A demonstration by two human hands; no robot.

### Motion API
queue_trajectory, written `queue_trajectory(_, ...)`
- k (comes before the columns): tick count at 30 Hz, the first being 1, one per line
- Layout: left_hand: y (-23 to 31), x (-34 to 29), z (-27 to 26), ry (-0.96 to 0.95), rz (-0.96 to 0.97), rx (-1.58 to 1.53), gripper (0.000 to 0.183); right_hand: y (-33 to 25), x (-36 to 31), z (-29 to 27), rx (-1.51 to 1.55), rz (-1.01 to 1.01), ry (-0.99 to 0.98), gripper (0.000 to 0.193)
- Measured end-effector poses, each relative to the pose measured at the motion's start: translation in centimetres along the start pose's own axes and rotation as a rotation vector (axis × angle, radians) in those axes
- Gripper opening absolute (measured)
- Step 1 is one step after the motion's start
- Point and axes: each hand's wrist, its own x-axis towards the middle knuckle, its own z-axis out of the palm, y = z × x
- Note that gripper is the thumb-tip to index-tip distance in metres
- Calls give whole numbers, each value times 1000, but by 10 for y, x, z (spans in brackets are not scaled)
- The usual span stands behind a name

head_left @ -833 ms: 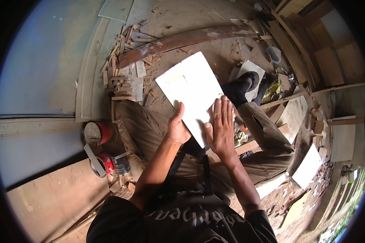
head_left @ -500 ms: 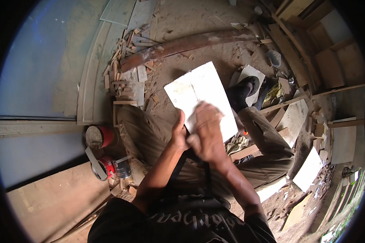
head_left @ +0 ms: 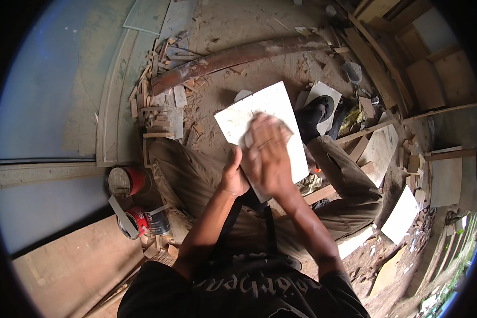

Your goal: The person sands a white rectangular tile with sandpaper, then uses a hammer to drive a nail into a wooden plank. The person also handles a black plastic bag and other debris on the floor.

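A flat white board (head_left: pixel 286 114) with grey smudges rests tilted over my lap, between my bent legs. My left hand (head_left: pixel 234 175) grips its near left edge, thumb up along the side and fingers underneath, out of sight. My right hand (head_left: pixel 270 151) presses palm down on the board's upper face. Its fingertips are smeared by motion, and whether something thin lies beneath them cannot be made out.
Paint cans (head_left: pixel 127 180) stand to my left, one with a flat strip (head_left: pixel 123 216) across it. A curved wooden plank (head_left: pixel 233 58) lies ahead among wood scraps (head_left: pixel 161 116). More white panels (head_left: pixel 400 214) and wooden frames (head_left: pixel 424 79) are on the right.
My right hand has slid forward across the board, away from me. My left hand keeps its grip, and the board is tilted slightly differently.
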Motion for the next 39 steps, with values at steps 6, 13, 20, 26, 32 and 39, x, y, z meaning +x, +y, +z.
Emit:
queue_trajectory(6,-3,2,-15,-8,36,106,73,34,18,1,-52,153,230,55)
queue_trajectory(13,3,5,-13,127,29,159,74,33,14,14,-82,117,219,55)
queue_trajectory(20,29,24,-32,376,-68,196,90,-27,-50,49,120,29,-135,51)
queue_trajectory(26,17,-1,-24,425,-60,381,79,-11,-3,39,108,28,-93,54)
queue_trajectory(32,54,13,-40,398,53,257,87,-43,-52,52,133,48,-159,51)
queue_trajectory(39,25,-2,-18,279,-31,89,72,-24,-28,29,102,155,4,46)
